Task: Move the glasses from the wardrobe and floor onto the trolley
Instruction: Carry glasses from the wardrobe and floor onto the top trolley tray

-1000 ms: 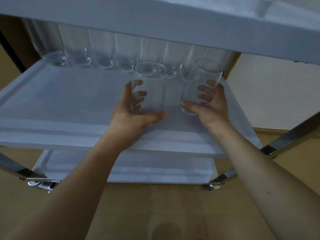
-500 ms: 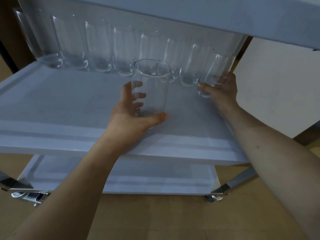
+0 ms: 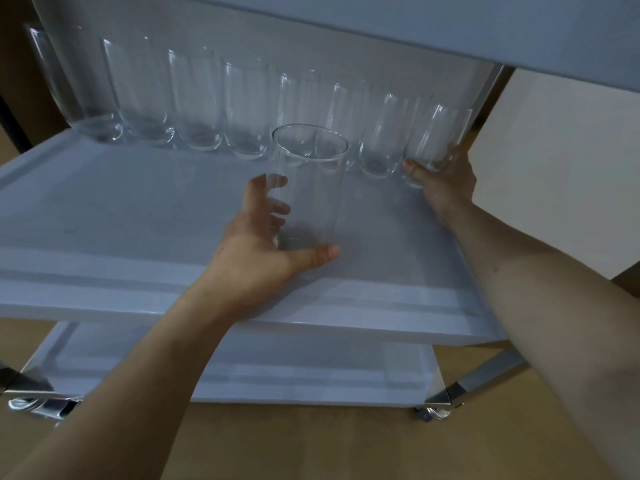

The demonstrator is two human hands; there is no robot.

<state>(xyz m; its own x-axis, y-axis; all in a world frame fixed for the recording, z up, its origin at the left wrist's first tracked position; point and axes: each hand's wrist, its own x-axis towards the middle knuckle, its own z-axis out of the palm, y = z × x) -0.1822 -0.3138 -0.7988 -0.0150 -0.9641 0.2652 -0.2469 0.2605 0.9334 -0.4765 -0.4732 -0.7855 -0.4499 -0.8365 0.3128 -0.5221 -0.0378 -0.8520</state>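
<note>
Left hand (image 3: 263, 251) grips a tall clear glass (image 3: 306, 188) mid-shelf while right hand (image 3: 446, 181) seats another clear tumbler (image 3: 433, 143) at the far row's right end, risking a knock against its neighbour.

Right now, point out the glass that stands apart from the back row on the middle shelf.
The glass in the left hand: this front glass stands alone mid-shelf, forward of the row, with fingers and thumb round its base.

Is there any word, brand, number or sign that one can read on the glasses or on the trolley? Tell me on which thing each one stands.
None: no readable text shows on the glasses, the trolley, or anything else in view.
</note>
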